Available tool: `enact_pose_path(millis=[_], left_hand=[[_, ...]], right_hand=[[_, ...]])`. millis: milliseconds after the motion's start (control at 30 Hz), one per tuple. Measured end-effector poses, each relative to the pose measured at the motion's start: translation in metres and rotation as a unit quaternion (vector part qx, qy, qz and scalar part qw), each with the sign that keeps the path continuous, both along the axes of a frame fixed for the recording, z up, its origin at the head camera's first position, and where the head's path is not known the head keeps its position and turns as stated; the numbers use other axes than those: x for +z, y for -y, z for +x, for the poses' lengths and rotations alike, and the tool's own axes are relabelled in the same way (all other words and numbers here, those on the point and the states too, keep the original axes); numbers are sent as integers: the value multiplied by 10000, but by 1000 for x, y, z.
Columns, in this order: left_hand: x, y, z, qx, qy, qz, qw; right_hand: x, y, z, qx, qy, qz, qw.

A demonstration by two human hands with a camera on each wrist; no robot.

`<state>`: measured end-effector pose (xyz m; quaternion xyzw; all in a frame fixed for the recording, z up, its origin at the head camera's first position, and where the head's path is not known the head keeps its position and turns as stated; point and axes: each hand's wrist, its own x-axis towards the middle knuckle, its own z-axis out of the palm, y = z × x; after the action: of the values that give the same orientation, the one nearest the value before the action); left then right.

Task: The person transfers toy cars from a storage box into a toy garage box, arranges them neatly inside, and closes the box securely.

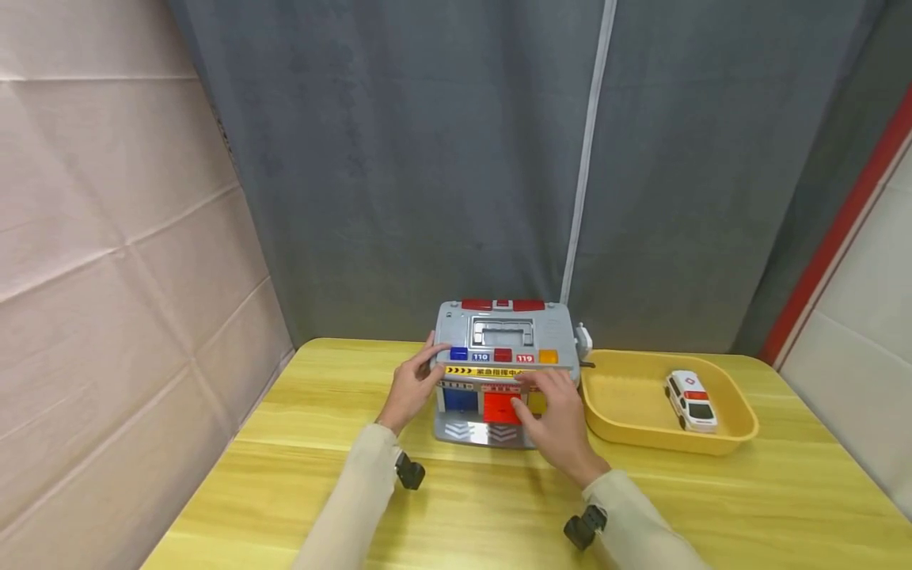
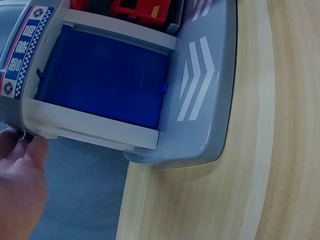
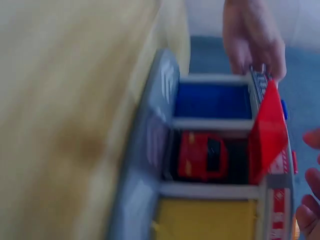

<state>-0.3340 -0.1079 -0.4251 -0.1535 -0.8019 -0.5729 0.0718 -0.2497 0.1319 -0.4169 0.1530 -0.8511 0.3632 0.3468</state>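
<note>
A grey toy garage (image 1: pixel 506 435) stands on the table, with blue, red and yellow bays along its front. My left hand (image 1: pixel 413 386) grips its upper left corner; in the left wrist view the fingers curl at that corner beside the blue door (image 2: pixel 105 75), which is down. The red door (image 3: pixel 270 132) of the middle bay is swung up, and a red toy car (image 3: pixel 202 155) sits inside. The yellow door (image 3: pixel 205 220) is down. Near the raised red door my right hand (image 1: pixel 559 419) hovers with relaxed, spread fingers, holding nothing that shows.
Right of the garage lies a yellow tray (image 1: pixel 606 427) with a white toy ambulance (image 1: pixel 693 402) in it. A grey curtain (image 1: pixel 413 174) hangs behind the wooden table (image 1: pixel 299 451). A white-and-grey part (image 1: pixel 583 339) juts from the garage's right side.
</note>
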Motion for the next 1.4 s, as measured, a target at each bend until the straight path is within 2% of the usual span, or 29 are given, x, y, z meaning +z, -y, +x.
enact_pose_path(millis=[67,133,333,467,567,700,800,900,1067,1400], left_hand=[[-1,0,0,-19,-9,9,10000],[-1,0,0,-21,0,4,10000],[-2,0,0,-6,1,-11,10000],[-1,0,0,-5,7,-12,10000],[-1,1,0,10,12,5,10000],[-2,1,-1,14,23,32,10000],[-1,1,-1,16,24,42,10000],[-1,1,0,-2,11,33,10000],[0,0,2,1,3,66,10000],[1,-2,2,110,65,51,9999]], right_hand=[[7,-2,-6,36,-291,563,9980],[12,-4,-11,108,-294,970,9948],[20,-9,-19,123,501,1627,9853],[22,-10,-22,53,798,1883,9788],[22,-11,-27,-110,780,2210,9721],[21,-11,-36,-390,688,2738,9585],[16,-9,-43,-611,487,3051,9491],[8,-7,-49,-837,145,3202,9435],[1,-4,-52,-984,-329,3063,9463],[-1,-4,-55,-1110,-459,3044,9449]])
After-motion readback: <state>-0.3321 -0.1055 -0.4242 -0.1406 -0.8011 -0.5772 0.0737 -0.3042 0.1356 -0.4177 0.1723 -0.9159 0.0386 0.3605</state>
